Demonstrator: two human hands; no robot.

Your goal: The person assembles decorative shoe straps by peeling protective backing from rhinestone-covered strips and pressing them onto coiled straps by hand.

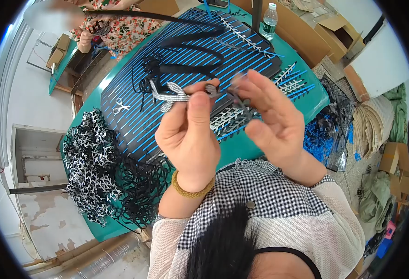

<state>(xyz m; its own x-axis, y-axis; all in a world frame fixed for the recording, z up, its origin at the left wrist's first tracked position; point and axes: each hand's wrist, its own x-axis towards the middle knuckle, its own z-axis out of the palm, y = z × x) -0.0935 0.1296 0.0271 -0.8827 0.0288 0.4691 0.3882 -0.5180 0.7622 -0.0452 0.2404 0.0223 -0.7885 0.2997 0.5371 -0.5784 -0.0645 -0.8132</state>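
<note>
My left hand (190,135), with a yellow-brown bracelet at the wrist, is closed, pinching a silver leaf-patterned trim (172,96) between thumb and fingers. The trim's silver leaves stick out to the left of the thumb. On the right side of the pinch, a darker leafy stretch of it reaches toward my right hand (278,123). That hand's fingers and thumb are spread apart around the dark end and slightly blurred. Whether they touch it I cannot make out. Below the hands, silver leaf trims (227,120) lie on the black-and-blue striped board (134,125).
A large heap of silver-and-black leaf trims (90,162) and tangled black cord (141,190) lie on the green table (97,230). Small scissors (121,107) rest on the board. A water bottle (269,22) stands at the back right. Another person (121,28) works across the table.
</note>
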